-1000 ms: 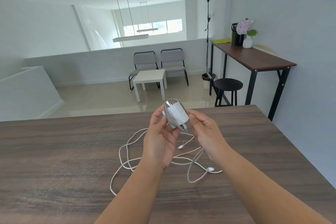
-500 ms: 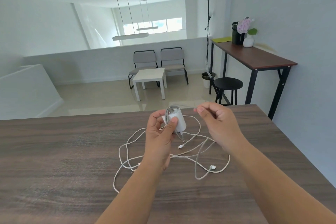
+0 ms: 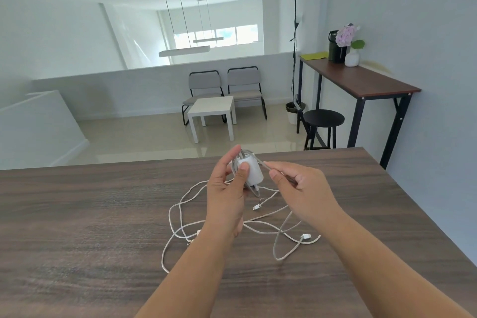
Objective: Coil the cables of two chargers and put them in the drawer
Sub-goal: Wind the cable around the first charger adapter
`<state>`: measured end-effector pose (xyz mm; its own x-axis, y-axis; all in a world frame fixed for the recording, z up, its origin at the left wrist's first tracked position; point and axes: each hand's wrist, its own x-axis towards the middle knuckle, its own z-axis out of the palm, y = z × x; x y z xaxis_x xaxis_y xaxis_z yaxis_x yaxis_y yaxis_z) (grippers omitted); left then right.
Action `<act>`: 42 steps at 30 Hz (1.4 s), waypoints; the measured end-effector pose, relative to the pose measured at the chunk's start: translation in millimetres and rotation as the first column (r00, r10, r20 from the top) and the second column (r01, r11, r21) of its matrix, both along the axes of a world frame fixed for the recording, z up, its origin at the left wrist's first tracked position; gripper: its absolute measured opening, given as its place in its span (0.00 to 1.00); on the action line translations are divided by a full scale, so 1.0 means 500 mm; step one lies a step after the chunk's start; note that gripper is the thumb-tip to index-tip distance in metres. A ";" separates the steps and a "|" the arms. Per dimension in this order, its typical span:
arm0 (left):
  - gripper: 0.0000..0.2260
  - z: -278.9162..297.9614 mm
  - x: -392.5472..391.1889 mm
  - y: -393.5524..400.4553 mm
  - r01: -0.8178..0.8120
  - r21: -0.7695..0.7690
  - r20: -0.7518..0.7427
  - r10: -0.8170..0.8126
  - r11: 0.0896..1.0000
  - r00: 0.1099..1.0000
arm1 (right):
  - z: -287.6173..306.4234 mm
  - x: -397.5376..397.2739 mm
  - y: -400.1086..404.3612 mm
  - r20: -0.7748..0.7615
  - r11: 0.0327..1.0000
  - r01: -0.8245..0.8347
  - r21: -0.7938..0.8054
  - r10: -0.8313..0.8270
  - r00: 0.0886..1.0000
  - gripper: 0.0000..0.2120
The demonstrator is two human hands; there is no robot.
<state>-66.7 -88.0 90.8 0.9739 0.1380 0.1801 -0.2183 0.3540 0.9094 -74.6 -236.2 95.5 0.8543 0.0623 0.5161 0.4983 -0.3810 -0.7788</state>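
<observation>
1. Loose white charger cables [image 3: 180, 217] sprawl on the dark wood-grain table [image 3: 77, 227], lower left of my hands.
2. My left hand [image 3: 227, 193] grips the small white charger block [image 3: 251, 169], thumb pressing on it, above the table.
3. My right hand [image 3: 302, 192] pinches the grey braided cable [image 3: 265, 165] running to the block.

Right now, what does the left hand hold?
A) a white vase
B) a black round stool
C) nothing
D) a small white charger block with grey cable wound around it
D: the left hand grips the small white charger block, with cable turns around it.
</observation>
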 end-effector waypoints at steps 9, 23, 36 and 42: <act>0.15 0.004 -0.001 -0.001 0.003 -0.084 -0.028 -0.006 0.996 1.000 | -0.026 -0.006 0.002 -0.037 0.999 -0.014 0.046 0.016 0.999 0.10; 0.15 0.038 -0.019 0.010 0.317 -0.332 -0.057 -0.354 0.888 0.934 | -0.048 0.011 0.011 -0.147 0.937 0.002 0.349 0.053 0.988 0.14; 0.22 0.022 -0.018 0.003 0.399 -0.261 -0.055 -0.426 0.879 0.903 | -0.050 0.020 0.008 -0.133 0.969 0.053 0.242 -0.021 0.991 0.15; 0.19 0.024 -0.004 0.006 0.160 0.114 -0.011 -0.160 0.981 0.987 | -0.070 0.004 0.027 -0.146 0.999 0.047 0.008 -0.045 0.988 0.08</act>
